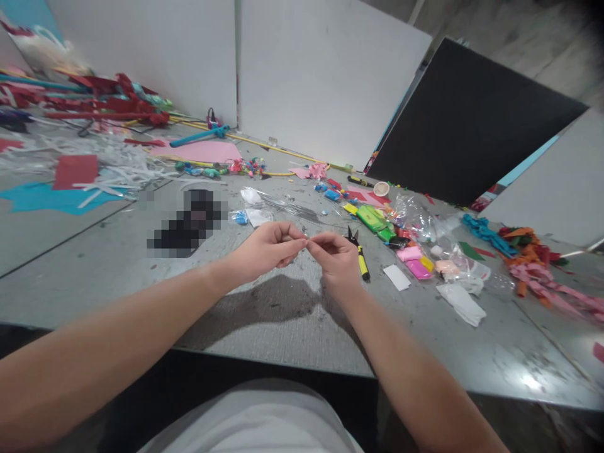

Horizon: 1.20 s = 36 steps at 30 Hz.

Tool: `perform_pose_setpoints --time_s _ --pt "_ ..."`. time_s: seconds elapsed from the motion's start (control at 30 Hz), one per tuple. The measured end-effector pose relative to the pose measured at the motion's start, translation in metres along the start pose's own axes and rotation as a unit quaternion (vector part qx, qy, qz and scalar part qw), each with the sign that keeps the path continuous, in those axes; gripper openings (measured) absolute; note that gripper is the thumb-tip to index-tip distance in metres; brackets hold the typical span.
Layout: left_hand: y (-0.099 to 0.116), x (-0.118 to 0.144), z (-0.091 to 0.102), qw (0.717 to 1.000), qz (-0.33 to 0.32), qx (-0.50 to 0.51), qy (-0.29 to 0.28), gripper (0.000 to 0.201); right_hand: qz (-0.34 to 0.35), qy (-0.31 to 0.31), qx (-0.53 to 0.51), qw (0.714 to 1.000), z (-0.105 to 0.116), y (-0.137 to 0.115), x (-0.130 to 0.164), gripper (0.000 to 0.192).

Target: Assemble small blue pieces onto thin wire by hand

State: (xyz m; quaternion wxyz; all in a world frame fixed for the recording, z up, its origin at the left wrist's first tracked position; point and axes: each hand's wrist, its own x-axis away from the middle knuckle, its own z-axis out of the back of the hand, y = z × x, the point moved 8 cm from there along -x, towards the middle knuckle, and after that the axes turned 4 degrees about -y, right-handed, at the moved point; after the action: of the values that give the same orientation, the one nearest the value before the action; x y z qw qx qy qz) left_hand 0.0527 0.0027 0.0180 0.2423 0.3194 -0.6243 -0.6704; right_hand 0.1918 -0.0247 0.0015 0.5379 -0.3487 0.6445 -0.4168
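Observation:
Over the grey table, my left hand (271,248) and my right hand (336,261) meet with their fingertips pinched together. Whatever sits between the fingers is too small to make out. Just right of my right hand lies a pair of pliers or cutters (361,257) with yellow and black handles, jaws pointing away from me. Beyond my hands rests a bundle of thin wires (295,207). A white lump (250,195) and a small blue packet (240,218) lie near its left end.
Colourful clay packets (372,219) and clear plastic bags (415,217) spread to the right, beside a white card (397,277). Crepe paper strips (533,264) pile at far right. Paper scraps (75,171) cover the left. A blurred-out dark object (189,226) lies left of my hands.

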Motion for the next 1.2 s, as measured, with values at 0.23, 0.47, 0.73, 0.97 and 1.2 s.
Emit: perform_pose_setpoints --time_s 0.23,0.47,0.73,0.97,1.2 --pt "0.005 0.004 0.0 0.999 -0.021 -0.032 0.017 0.017 -0.008 0.002 -0.003 1.0 -0.002 0.0 0.001 0.024" --pt "0.005 0.006 0.001 0.997 -0.04 -0.064 0.028 0.019 0.01 -0.014 0.004 1.0 -0.004 -0.008 0.002 0.023" --pt "0.012 0.011 0.0 0.993 -0.079 -0.072 0.042 0.02 0.023 -0.023 0.025 0.999 -0.006 -0.008 0.002 0.023" --pt "0.018 0.013 -0.001 0.99 -0.112 -0.078 0.044 0.019 -0.036 -0.034 -0.053 0.997 -0.01 0.003 0.002 0.028" --pt "0.02 0.012 -0.003 0.993 -0.095 -0.057 0.034 0.025 -0.023 -0.025 -0.087 0.996 -0.011 0.003 0.002 0.027"
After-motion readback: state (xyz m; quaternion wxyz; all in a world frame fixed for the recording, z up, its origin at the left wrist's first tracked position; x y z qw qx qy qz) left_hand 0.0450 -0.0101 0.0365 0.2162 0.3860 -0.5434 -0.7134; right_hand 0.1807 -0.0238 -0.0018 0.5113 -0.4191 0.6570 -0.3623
